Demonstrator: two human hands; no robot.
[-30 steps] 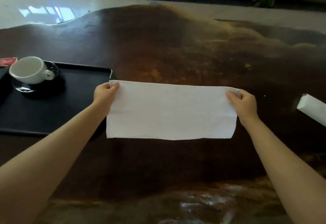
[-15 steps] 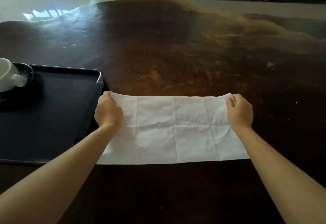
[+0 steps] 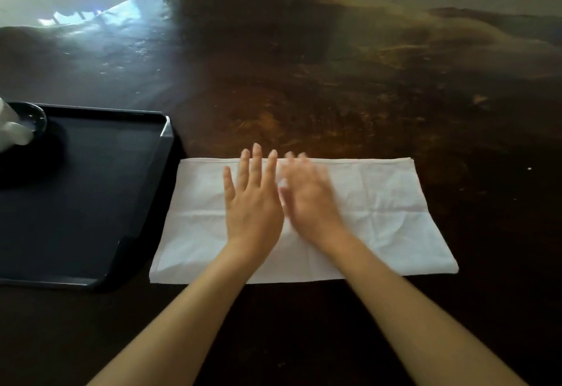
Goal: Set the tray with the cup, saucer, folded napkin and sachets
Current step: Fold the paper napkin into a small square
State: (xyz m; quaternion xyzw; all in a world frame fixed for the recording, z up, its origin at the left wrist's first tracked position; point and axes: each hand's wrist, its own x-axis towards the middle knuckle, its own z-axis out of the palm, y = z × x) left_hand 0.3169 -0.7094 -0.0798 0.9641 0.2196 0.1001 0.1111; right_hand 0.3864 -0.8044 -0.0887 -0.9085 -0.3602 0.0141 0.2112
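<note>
Right hand [image 3: 307,203] motion-blurred; cup [image 3: 10,130] cut by left edge

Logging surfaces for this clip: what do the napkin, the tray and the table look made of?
Napkin: white woven cloth, matte, probably cotton or linen; fold creases show. Tray: black, smooth, matte, likely plastic or coated metal; raised rim. Table: dark glossy wood, seemingly lacquered; window light reflects on it.

Dark wooden table [image 3: 349,87] under black tray [image 3: 91,197] and white napkin [image 3: 380,212].
</note>
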